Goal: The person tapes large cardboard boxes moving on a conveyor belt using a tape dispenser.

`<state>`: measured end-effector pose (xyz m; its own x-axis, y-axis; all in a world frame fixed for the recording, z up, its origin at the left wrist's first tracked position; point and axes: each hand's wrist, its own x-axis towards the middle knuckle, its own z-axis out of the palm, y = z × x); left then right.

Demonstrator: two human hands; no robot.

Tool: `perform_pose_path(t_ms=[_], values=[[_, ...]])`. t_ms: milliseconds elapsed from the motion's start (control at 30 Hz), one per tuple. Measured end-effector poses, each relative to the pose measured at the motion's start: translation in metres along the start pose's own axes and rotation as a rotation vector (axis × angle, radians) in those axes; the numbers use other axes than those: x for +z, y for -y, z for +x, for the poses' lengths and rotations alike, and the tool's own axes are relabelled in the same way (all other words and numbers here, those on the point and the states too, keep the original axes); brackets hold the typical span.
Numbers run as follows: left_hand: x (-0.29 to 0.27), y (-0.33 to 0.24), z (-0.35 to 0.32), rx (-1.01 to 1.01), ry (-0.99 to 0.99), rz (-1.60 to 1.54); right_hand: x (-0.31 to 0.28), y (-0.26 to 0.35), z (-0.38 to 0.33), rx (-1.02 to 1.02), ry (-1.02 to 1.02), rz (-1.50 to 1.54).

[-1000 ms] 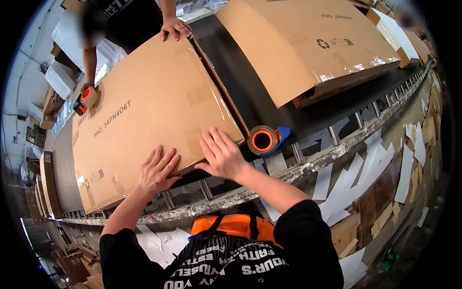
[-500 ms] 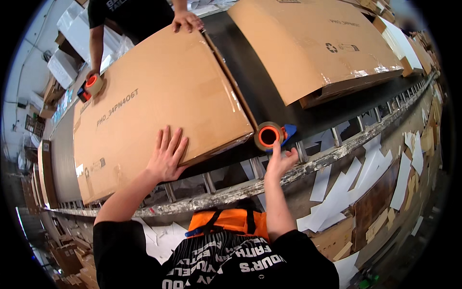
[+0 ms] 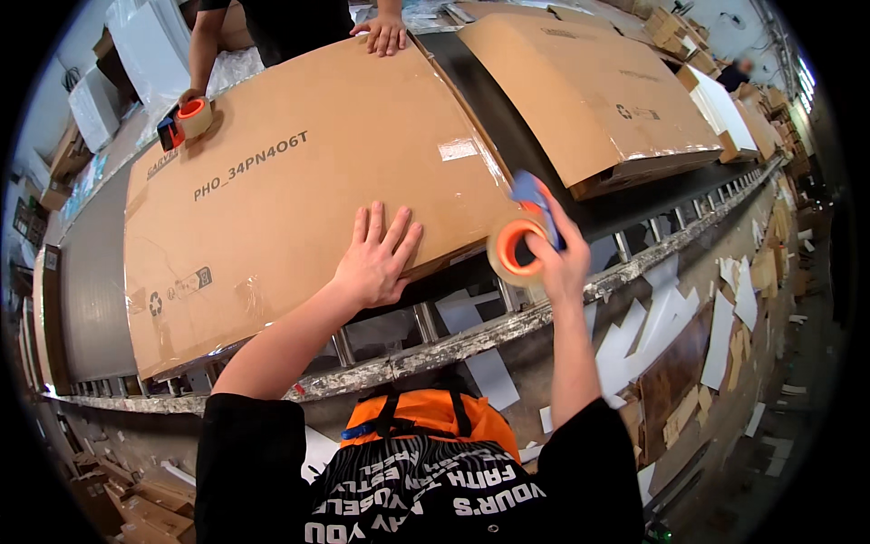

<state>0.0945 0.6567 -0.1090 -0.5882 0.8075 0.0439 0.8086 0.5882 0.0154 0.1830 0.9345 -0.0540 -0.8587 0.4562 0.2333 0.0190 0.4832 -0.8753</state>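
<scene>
My left hand (image 3: 376, 257) lies flat with fingers spread on the near right part of a large flat cardboard box (image 3: 299, 208). Just off the box's near right corner, my right hand (image 3: 562, 258) grips a tape dispenser (image 3: 513, 251) with an orange core and a blue head. Its blue head points up and away from me. A strip of clear tape (image 3: 462, 149) shines on the box's right end. Across the box, a co-worker's hand (image 3: 384, 34) rests on the far right corner, and their other hand is at a second tape dispenser (image 3: 192, 118) on the far left edge.
The box lies on a dark conveyor belt (image 3: 91, 290) with a worn metal rail (image 3: 435, 356) along my side. Another cardboard box (image 3: 598, 100) sits farther right on the belt. White and brown scraps (image 3: 652, 335) litter the floor beyond the rail. An orange bag (image 3: 426, 415) hangs at my waist.
My right hand has taken hold of the tape dispenser and raised it, turning its blue head upward. My left hand stays flat on the box, appearing farther right as the view shifts.
</scene>
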Motion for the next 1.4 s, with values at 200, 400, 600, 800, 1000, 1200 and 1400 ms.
perform_pose_path(t_ms=[200,400,600,800,1000,1200,1400], values=[[0.002,-0.003,0.004,-0.006,-0.01,0.009,0.081,0.127,0.087,0.014,0.74,-1.127],[0.001,0.001,-0.005,-0.057,0.059,0.015,0.028,0.076,0.014,0.016,0.994,-1.12],[-0.001,-0.009,-0.004,-0.046,0.012,-0.015,0.067,0.019,-0.042,0.059,0.736,-1.099],[0.015,0.003,-0.018,-0.11,-0.117,-0.113,0.123,-0.01,-0.079,-0.101,0.787,-1.128],[-0.037,0.074,-0.179,-0.349,0.258,0.088,0.055,-0.003,-0.143,0.004,0.485,-0.722],[-0.005,0.123,-0.246,-0.179,0.113,0.07,0.156,0.144,-0.128,-0.397,0.321,-0.455],[0.008,0.117,-0.236,-0.16,-0.122,0.007,0.275,0.261,-0.063,-0.145,0.682,-0.933]])
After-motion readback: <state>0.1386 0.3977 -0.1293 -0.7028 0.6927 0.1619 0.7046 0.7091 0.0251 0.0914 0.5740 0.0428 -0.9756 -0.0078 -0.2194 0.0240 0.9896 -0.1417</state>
